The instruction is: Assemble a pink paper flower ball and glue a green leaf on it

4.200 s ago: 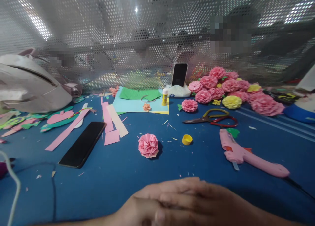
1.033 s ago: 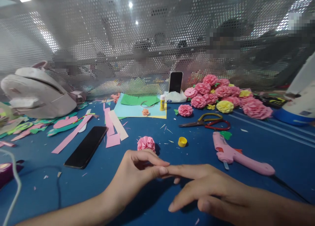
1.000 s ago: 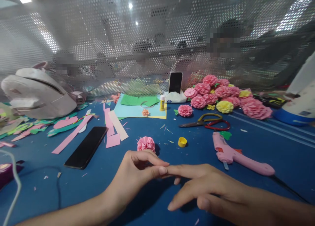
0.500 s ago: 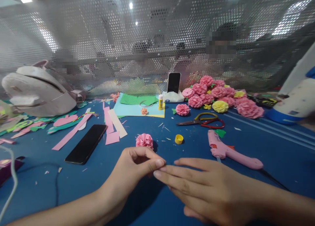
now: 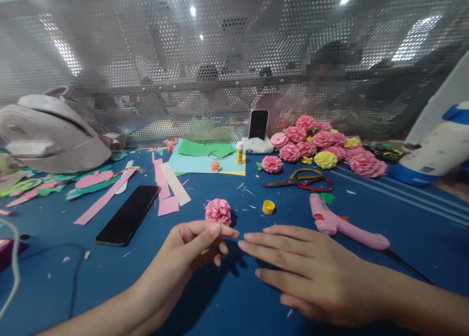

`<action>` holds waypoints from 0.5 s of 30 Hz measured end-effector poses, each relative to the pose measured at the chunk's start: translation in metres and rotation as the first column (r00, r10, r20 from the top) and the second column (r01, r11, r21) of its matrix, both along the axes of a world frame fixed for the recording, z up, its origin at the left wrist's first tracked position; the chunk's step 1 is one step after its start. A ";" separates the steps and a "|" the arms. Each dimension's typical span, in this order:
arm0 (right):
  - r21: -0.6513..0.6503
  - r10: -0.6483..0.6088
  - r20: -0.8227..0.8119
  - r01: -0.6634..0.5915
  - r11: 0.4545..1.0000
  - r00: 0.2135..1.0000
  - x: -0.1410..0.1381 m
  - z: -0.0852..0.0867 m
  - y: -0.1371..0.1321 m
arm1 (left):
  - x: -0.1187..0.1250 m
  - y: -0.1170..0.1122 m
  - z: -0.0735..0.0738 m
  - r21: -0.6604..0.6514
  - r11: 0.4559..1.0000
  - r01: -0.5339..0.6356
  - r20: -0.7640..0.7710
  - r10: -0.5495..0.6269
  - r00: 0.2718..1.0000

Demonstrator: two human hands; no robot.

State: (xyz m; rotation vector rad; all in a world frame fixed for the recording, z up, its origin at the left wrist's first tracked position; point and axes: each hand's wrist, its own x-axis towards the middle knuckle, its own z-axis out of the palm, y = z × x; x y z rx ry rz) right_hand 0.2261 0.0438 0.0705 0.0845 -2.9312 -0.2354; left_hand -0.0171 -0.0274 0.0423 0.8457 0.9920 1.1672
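My left hand (image 5: 200, 245) hovers over the blue table, thumb resting along the index finger and the other fingers loosely apart, with nothing visible in it. Just behind its fingers sits a round pink paper flower (image 5: 218, 211), partly covered by the hand. My right hand (image 5: 315, 270) is palm down with its fingers spread, also holding nothing. Its fingertips are close to the left index fingertip without touching it. A yellow glue cap (image 5: 268, 207) stands beyond the right fingers. Behind the right hand lies a pink hot glue gun (image 5: 344, 223).
Scissors (image 5: 298, 179) lie beyond the cap, before a heap of paper flowers (image 5: 304, 140). A glue stick (image 5: 239, 153) stands upright on coloured sheets (image 5: 198, 166). At left are a phone (image 5: 128, 214), paper strips (image 5: 106, 194) and a bag (image 5: 54, 133). Perforated metal (image 5: 227, 96) closes off the back.
My hands have moved apart from touching fingertips. The left thumb has slid back along the index finger, and the right fingers have spread. A small pink scrap now shows below the right hand.
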 end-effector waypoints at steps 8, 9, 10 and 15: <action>-0.200 -0.130 -0.284 0.074 0.977 0.950 0.005 -0.018 0.001 | 0.007 -0.006 -0.006 -0.092 0.983 0.158 0.334 -0.119 0.935; -0.211 -0.074 -0.227 0.025 0.977 0.971 0.002 -0.017 0.000 | 0.009 -0.005 -0.007 -0.089 0.978 0.188 0.380 -0.141 0.914; -0.226 -0.024 -0.157 -0.012 0.974 0.987 -0.002 -0.016 0.000 | 0.011 -0.005 -0.007 -0.080 0.973 0.216 0.426 -0.163 0.890; -0.672 -0.497 -0.045 0.342 0.657 0.867 -0.010 0.004 0.013 | 0.018 -0.004 -0.002 -0.053 0.962 0.269 0.524 -0.202 0.827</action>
